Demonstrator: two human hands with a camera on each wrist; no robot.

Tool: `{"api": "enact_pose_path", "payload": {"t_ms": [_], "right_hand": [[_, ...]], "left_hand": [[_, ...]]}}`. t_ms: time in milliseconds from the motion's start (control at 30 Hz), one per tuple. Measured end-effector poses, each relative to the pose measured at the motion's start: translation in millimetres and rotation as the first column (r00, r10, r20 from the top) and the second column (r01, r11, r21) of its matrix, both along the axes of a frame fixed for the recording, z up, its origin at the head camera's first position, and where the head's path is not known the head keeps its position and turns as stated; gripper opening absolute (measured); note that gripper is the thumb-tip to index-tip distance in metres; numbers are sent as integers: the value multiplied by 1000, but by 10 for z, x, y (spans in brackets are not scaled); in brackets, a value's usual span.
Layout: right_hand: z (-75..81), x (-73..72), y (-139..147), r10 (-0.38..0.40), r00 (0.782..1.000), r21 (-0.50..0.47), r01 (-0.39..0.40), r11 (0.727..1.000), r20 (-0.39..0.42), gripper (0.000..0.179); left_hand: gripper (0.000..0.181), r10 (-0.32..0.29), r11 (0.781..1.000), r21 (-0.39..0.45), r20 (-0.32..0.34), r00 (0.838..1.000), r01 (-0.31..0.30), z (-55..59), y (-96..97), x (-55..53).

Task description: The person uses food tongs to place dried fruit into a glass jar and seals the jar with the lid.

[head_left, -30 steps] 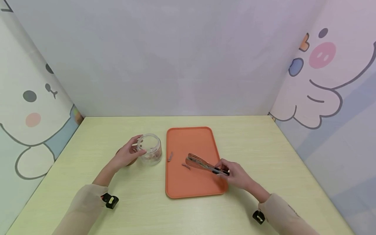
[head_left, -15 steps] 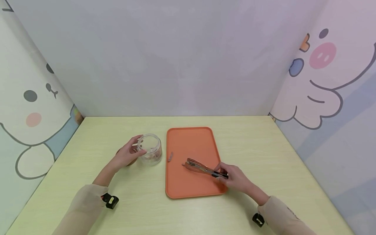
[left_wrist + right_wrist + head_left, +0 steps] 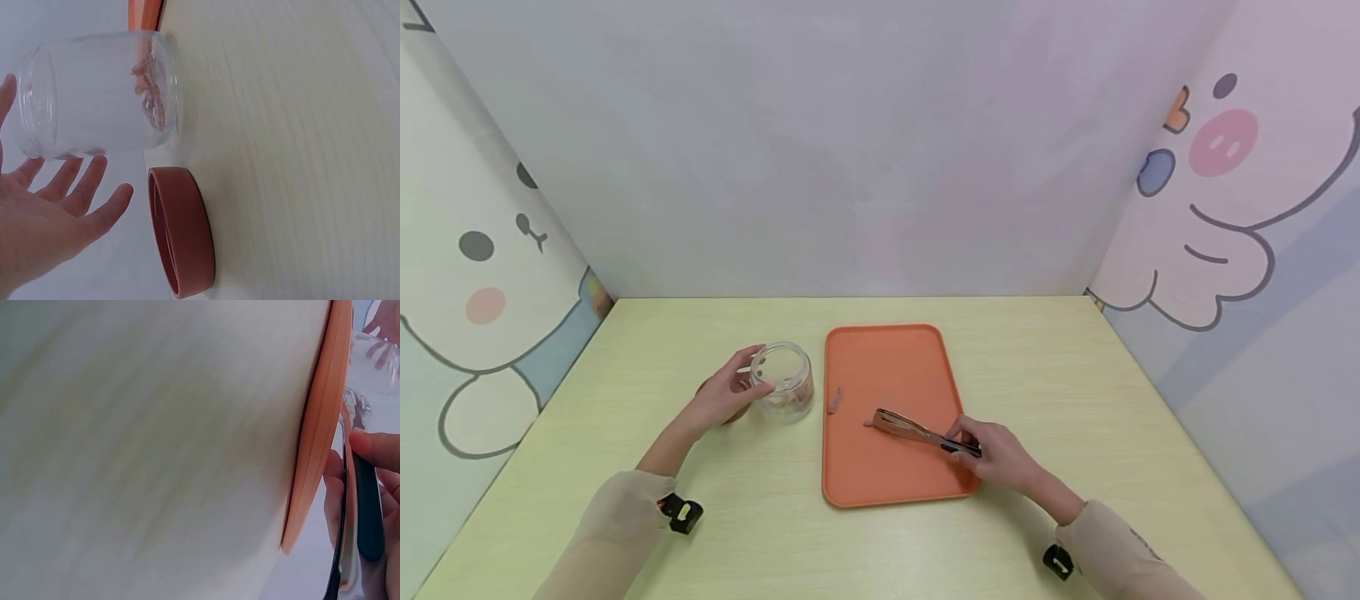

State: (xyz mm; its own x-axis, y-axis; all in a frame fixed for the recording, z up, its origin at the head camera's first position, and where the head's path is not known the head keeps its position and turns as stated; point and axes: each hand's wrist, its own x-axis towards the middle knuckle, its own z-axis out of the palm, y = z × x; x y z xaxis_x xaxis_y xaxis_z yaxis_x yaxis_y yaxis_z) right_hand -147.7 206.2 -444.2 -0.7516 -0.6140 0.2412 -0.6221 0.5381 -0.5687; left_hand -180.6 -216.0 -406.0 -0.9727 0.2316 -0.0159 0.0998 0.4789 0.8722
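Note:
My left hand [image 3: 724,395] holds the clear glass jar [image 3: 792,404] at its upper side, fingers and thumb spread about the rim. In the left wrist view, reddish-brown pieces [image 3: 150,94] lie at the jar's bottom. My right hand [image 3: 1000,452] grips metal tongs with dark handles [image 3: 957,446], held low over the orange tray [image 3: 887,475]. The tongs' arms lie close together, their tips at a small brownish strip [image 3: 868,424], mostly hidden behind them. Another such strip [image 3: 835,401] lies by the tray's left edge.
A reddish-brown round lid [image 3: 187,231] lies on the table beside the jar, largely hidden under my left hand in the head view. The tray stands just right of the jar. Cartoon-printed walls [image 3: 482,275] enclose the pale wooden table [image 3: 1037,358].
The tongs have come down and slightly toward me, and their arms have closed together at the strip on the tray. My left hand and the jar have stayed in place.

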Motion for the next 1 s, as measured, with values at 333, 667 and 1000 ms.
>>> {"api": "enact_pose_path", "payload": {"t_ms": [333, 667, 1000], "right_hand": [[-12, -2, -2, 20, 999, -19, -20, 1000, -25, 25], [-7, -28, 25, 20, 1000, -58, -21, 998, -19, 25], [97, -87, 44, -4, 999, -78, 1, 997, -40, 27]], "left_hand": [[73, 2, 1000, -6, 3, 1000, -2, -6, -6, -4], [73, 10, 1000, -23, 4, 1000, -9, -5, -5, 4], [73, 10, 1000, -25, 2, 1000, -10, -9, -6, -2]]}}
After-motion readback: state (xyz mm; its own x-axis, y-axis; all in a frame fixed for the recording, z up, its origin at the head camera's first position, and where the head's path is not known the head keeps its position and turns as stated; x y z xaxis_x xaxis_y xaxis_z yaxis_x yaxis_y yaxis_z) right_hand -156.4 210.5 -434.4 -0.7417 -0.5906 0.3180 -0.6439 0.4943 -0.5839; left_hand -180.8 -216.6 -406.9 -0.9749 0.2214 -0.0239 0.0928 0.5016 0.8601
